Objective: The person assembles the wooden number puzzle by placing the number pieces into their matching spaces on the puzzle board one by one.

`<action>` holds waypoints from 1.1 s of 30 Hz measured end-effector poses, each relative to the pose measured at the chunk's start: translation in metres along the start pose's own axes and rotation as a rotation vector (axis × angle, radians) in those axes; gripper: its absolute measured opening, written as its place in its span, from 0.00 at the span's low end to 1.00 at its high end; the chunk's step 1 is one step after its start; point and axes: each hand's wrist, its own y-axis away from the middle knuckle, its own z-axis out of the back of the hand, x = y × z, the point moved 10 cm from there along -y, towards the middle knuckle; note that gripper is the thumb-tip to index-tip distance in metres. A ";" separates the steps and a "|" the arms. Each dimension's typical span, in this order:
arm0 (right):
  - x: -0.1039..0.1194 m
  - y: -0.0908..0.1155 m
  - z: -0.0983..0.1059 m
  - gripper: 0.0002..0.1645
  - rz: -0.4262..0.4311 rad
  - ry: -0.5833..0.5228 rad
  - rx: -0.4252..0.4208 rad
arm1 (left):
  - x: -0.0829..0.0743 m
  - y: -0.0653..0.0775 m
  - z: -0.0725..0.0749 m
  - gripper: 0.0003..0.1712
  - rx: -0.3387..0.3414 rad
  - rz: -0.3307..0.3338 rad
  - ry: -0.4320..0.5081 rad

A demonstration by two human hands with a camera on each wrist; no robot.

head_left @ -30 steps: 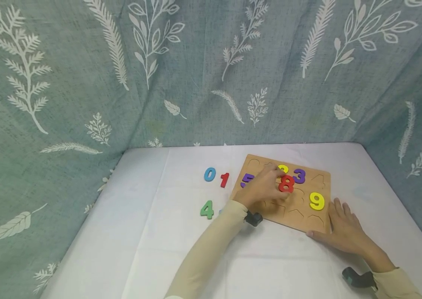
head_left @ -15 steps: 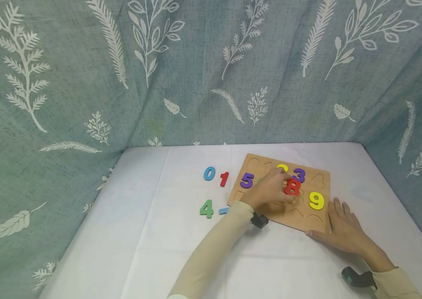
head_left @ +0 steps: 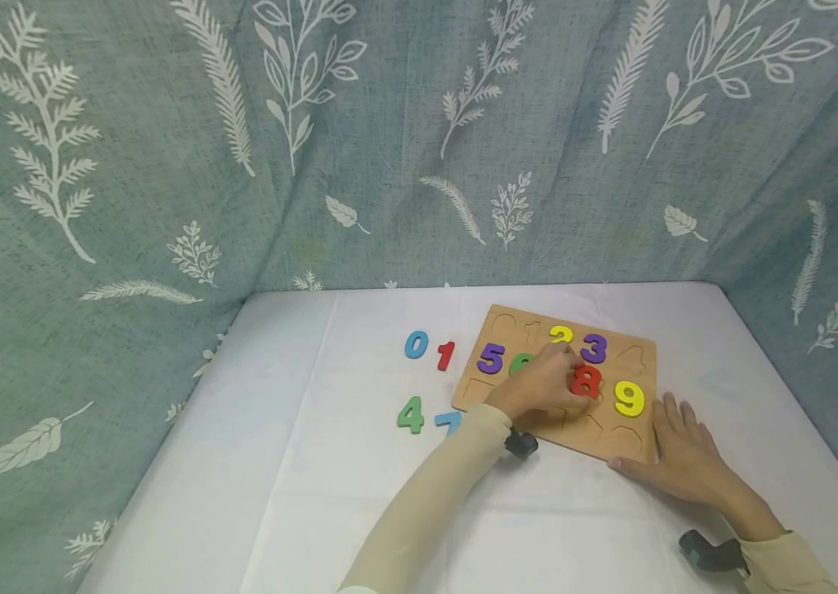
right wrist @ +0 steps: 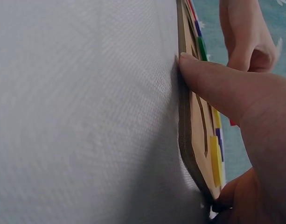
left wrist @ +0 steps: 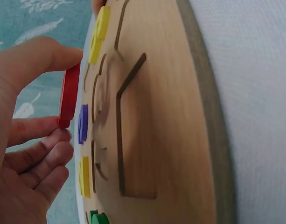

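My left hand (head_left: 547, 384) reaches over the wooden number puzzle board (head_left: 647, 381) and pinches a red number 8 (head_left: 586, 382) between thumb and forefinger. In the left wrist view the red piece is seen edge-on, raised above the board, and the other fingers curl loosely below it. My right hand (head_left: 689, 458) lies at the board's front right corner with straight fingers along the right edge; its thumb (right wrist: 212, 81) presses on the front edge. On the board sit a yellow 2 (head_left: 560, 335), purple 3 (head_left: 593, 348), purple 5 (head_left: 491, 359), partly hidden green 6 (head_left: 519, 364) and yellow 9 (head_left: 629, 399).
Left of the board, a blue 0 (head_left: 416, 345), red 1 (head_left: 445, 355), green 4 (head_left: 411, 415) and blue 7 (head_left: 449, 421) lie loose on the white tablecloth (head_left: 330, 495). A leaf-patterned curtain (head_left: 389, 148) stands behind and along the sides.
My left hand has moved right and slightly toward me with the red 8, bringing it beside the yellow 9. The blue 7 and green 6 have come into view. My right hand stays in place.
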 end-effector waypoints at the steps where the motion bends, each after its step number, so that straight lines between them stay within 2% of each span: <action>1: 0.000 0.000 0.000 0.80 -0.001 -0.002 0.001 | 0.000 0.000 -0.001 0.36 0.002 0.001 -0.001; 18: 0.000 0.000 0.000 0.80 -0.007 -0.008 0.005 | 0.000 -0.006 -0.012 0.38 0.017 0.001 -0.035; 33: -0.001 0.000 0.000 0.80 -0.004 -0.007 0.004 | -0.003 -0.008 -0.014 0.34 0.013 -0.002 -0.102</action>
